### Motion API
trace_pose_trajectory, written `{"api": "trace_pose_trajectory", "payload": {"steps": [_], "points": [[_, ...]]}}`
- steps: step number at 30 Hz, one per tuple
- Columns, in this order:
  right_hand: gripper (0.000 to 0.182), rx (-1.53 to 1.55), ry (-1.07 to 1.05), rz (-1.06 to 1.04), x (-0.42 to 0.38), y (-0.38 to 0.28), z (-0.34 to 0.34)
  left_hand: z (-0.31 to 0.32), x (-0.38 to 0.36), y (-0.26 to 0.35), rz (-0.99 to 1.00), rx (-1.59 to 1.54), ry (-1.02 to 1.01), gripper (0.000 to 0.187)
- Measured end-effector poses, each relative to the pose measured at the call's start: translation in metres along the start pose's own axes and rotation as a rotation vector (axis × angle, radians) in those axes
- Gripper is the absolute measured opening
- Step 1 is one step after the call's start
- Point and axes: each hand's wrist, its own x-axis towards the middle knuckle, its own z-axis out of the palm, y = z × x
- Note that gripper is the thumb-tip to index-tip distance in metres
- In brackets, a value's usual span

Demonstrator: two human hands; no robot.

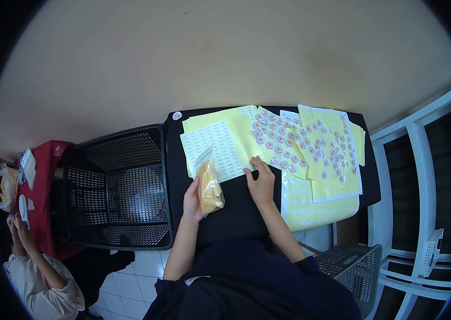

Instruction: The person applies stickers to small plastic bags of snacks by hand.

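Observation:
My left hand (192,201) is closed around a clear plastic bag (210,191) of yellowish snack pieces, held upright over the black-covered table (236,213). Behind the bag lies a white sheet of small printed labels (209,140), partly hidden by it. At that sheet's lower right corner is my right hand (261,184), thumb and fingers apart, with nothing visible between them. To its right, yellow backing sheets carry many small logo stickers (279,140), and more sticker sheets (329,152) overlap them.
A large black plastic crate (118,186) stands left of the table. Further left, another person (44,277) is at a red-covered table (44,202) with a bag of food (6,186). A grey basket (353,272) is at lower right, near a white-framed window (422,160).

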Motion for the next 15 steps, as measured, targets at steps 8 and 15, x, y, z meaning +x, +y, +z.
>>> {"api": "trace_pose_trajectory", "payload": {"steps": [8,15], "points": [[0.013,0.058,0.035,0.006,0.0000,0.0039,0.0020,0.0026,-0.0014,0.0005,0.001,-0.031,-0.045,0.038],[0.007,0.061,0.016,-0.004,0.0002,0.0002,0.0016,-0.0009,-0.0025,0.0003,0.005,-0.012,-0.028,0.041]]}}
